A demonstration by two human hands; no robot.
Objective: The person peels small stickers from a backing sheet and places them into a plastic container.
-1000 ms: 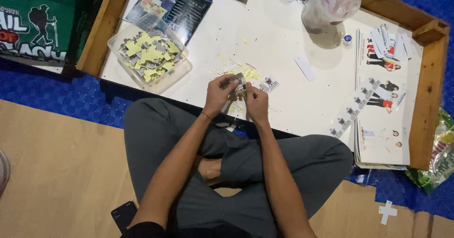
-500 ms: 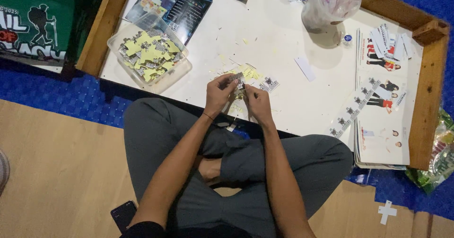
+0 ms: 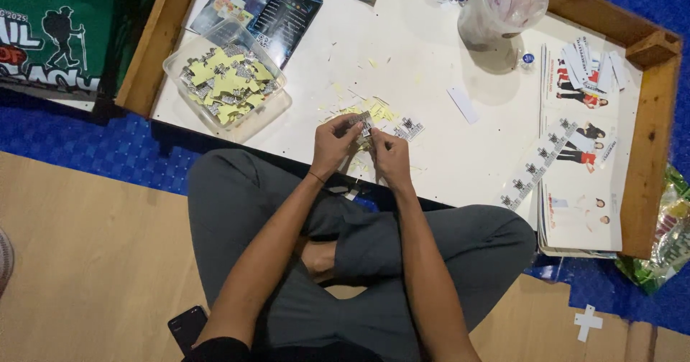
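Both forearms reach forward over the crossed legs, wrists bent inward; the left hand (image 3: 336,144) and right hand (image 3: 392,157) meet at the near edge of the white tabletop (image 3: 431,139), fingertips pinching one small printed sticker (image 3: 359,123) between them

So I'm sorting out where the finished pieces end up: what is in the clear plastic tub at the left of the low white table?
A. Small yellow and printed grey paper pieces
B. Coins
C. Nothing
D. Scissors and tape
A: the clear plastic tub holds a heap of small yellow and printed grey paper pieces, standing on the table away from both hands.
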